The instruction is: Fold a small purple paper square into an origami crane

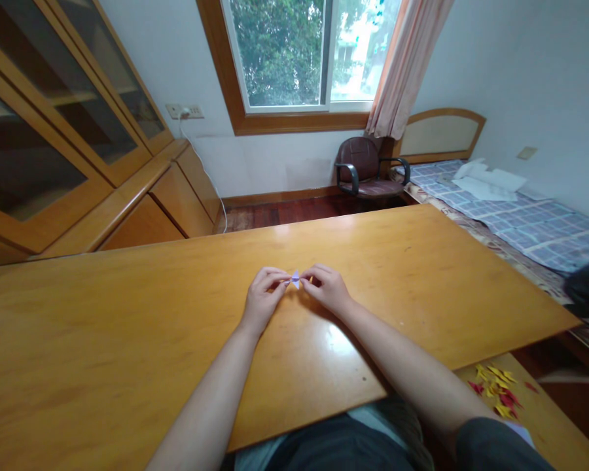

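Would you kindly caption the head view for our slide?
Left hand and right hand pinch folded lilac paper above a wooden table; yellow pieces and red pieces lie lower right.

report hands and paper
left hand and right hand both pinching small purple folded paper, one at each side; paper above wooden table; nothing in between hands but paper

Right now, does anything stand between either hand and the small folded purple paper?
Nothing visible does: the left hand and right hand both already have their fingertips at the folded purple paper, above the wooden table.
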Motion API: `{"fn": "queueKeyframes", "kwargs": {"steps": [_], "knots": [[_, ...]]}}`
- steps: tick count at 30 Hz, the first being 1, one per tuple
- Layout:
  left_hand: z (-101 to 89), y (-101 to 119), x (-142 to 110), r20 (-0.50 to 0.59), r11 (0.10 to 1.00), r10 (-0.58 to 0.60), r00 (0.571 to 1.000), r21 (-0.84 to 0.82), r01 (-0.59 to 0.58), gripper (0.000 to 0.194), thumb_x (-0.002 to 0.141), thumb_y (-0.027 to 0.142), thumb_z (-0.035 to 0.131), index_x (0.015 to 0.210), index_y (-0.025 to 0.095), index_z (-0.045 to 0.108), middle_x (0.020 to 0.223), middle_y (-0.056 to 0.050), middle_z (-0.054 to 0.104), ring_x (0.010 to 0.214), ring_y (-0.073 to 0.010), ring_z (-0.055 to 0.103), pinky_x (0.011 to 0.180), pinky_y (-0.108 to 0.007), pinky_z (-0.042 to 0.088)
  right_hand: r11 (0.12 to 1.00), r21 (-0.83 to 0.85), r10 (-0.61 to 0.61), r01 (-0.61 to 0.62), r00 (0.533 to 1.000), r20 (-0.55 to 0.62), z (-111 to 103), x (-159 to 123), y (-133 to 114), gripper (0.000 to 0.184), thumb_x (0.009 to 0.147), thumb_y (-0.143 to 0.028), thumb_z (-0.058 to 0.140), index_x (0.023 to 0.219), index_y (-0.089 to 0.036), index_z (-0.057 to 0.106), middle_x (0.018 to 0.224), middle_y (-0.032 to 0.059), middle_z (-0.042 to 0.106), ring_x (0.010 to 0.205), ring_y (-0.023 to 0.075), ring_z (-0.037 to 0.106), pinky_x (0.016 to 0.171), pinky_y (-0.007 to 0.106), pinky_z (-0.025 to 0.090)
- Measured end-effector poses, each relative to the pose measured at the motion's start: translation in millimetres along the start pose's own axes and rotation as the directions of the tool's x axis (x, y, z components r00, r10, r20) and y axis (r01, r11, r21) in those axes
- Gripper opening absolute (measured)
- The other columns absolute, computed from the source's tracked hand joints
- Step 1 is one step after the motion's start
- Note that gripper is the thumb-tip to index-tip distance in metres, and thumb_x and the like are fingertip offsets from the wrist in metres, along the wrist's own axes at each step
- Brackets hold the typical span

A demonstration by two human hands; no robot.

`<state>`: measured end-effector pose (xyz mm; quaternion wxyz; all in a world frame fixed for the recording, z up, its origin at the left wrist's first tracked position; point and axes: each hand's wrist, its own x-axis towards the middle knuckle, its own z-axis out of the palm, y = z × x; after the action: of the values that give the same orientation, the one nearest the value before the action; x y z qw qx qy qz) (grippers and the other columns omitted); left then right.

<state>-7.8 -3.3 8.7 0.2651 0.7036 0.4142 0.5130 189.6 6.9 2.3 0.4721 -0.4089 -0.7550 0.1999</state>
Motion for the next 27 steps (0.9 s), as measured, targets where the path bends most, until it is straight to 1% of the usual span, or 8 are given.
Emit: {"fn": "queueKeyframes", "kwargs": {"steps": [6,12,20,27], "knots": [[-0.5,1.4,-0.3,0.012,1.000,-0.017,1.000,0.001,0.017,0.010,0.087,0.021,0.066,0.091,0.023,0.074,0.096,-0.005,0.063,0.091,-0.0171,0.062,0.074,-0.027,0.053,1.000,0.008,-0.002,0.002,1.000,-0.003,0.3,0.0,0.8,0.009,0.086,-0.020,0.062,0.084,-0.020,0.071,0.076,0.0012,0.066,0.062,0.0118,0.057,0.061,0.023,0.045],[-0.7,3.1,0.5,0.015,1.000,-0.016,1.000,0.017,0.015,0.009,0.087,0.022,0.066,0.090,0.023,0.074,0.094,-0.005,0.064,0.088,-0.0168,0.062,0.073,-0.027,0.052,1.000,0.007,0.002,-0.002,1.000,0.002,0.3,0.2,0.7,0.008,0.086,-0.019,0.063,0.083,-0.020,0.070,0.076,0.0009,0.066,0.062,0.0116,0.056,0.060,0.023,0.045],[-1.6,5.3,1.6,0.016,1.000,-0.007,1.000,0.031,0.006,0.009,0.088,0.025,0.066,0.090,0.022,0.074,0.092,-0.005,0.064,0.088,-0.0169,0.062,0.073,-0.027,0.051,1.000,0.007,-0.026,0.026,1.000,-0.011,0.1,1.2,0.4,0.007,0.085,-0.017,0.064,0.083,-0.018,0.070,0.075,0.0011,0.065,0.061,0.0111,0.056,0.060,0.022,0.044],[-0.6,3.0,1.3,0.011,1.000,0.000,1.000,0.030,-0.001,0.009,0.089,0.026,0.066,0.090,0.022,0.074,0.092,-0.004,0.064,0.087,-0.0169,0.062,0.073,-0.028,0.051,1.000,-0.011,-0.020,0.020,1.000,0.004,-0.4,-0.2,1.1,0.008,0.086,-0.017,0.064,0.083,-0.020,0.071,0.076,0.0009,0.065,0.061,0.0111,0.056,0.060,0.022,0.045]]}}
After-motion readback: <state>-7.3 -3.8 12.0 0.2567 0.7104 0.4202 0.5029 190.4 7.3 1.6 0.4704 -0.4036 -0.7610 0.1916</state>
